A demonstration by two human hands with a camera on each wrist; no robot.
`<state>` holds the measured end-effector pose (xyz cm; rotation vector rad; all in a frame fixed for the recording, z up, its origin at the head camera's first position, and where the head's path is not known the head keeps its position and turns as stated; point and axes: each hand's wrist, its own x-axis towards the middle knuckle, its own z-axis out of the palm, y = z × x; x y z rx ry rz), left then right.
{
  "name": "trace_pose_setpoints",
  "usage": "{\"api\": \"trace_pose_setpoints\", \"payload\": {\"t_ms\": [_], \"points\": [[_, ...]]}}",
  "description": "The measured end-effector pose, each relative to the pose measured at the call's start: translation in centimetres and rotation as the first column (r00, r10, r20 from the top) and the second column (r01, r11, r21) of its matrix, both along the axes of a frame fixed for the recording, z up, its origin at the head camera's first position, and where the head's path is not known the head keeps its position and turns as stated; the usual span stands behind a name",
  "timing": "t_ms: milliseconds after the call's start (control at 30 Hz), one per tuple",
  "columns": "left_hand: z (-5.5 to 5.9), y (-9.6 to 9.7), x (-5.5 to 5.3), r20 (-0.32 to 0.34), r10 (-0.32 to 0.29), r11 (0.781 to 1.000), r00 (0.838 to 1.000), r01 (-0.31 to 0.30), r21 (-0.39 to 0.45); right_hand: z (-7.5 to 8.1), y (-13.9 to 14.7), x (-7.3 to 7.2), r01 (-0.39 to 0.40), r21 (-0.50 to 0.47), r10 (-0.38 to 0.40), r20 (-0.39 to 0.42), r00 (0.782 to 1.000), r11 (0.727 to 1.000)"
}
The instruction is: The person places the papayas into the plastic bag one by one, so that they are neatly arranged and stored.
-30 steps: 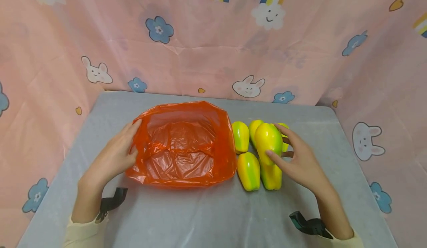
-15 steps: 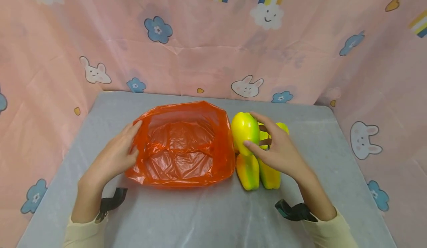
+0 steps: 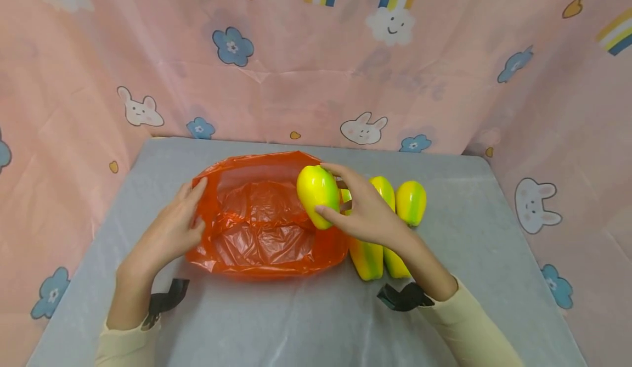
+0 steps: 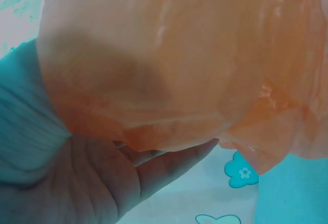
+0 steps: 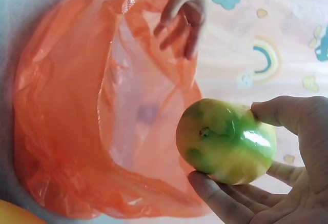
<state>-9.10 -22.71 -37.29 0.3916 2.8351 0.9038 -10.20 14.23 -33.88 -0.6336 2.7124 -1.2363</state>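
Note:
A glossy yellow-green papaya [image 3: 317,196] is held between the thumb and fingers of my right hand [image 3: 365,208], over the right side of the bag's mouth. The right wrist view shows one end of that papaya [image 5: 225,139] with a small dark stem mark. An orange-red plastic bag [image 3: 266,271] stands with its mouth spread wide, and no fruit shows inside. At its left rim, my left hand [image 3: 170,224] holds the plastic. The bag film [image 4: 169,55] covers part of that hand in the left wrist view, so the thumb is hidden.
Several more papayas [image 3: 411,202] lie on the grey table [image 3: 316,323] to the right of the bag, some partly covered by my right hand and forearm. A pink patterned curtain [image 3: 296,98] hangs behind the table and at both sides.
My right hand has carried the papaya leftward from above the other papayas to over the bag's mouth. The left hand and the bag have stayed nearly still.

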Motion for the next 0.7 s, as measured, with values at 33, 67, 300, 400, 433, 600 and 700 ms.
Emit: {"api": "trace_pose_setpoints", "payload": {"t_ms": [33,67,300,400,433,600,700], "points": [[0.0,0.0,0.0,-0.001,-0.002,1.000,1.000,0.002,-0.001,0.1,-0.2,-0.1,-0.008,0.000,0.008,0.003,1.000,1.000],[0.0,0.0,-0.1,-0.001,-0.004,1.000,1.000,0.004,-0.004,0.2,-0.5,-0.2,-0.017,0.001,0.017,0.004,1.000,1.000],[-0.2,0.1,-0.1,-0.012,-0.006,1.000,1.000,0.006,-0.016,0.6,-2.0,-1.5,-0.078,0.077,0.077,0.007,0.997,0.994],[-0.2,0.1,-0.1,-0.011,-0.005,1.000,1.000,0.005,-0.011,0.6,-2.8,-2.2,-0.107,0.094,0.105,0.026,0.994,0.990],[-0.2,0.1,-0.1,-0.012,-0.006,1.000,1.000,0.005,-0.009,0.5,-3.1,-2.4,-0.116,0.097,0.113,0.036,0.993,0.988],[-0.1,0.2,-0.1,-0.006,-0.004,1.000,1.000,0.004,0.010,0.4,-4.6,-3.3,-0.158,0.080,0.153,0.071,0.986,0.984],[-0.1,0.3,0.0,0.003,0.000,1.000,1.000,0.000,0.018,0.2,-5.6,-3.8,-0.188,0.068,0.180,0.112,0.977,0.980]]}}
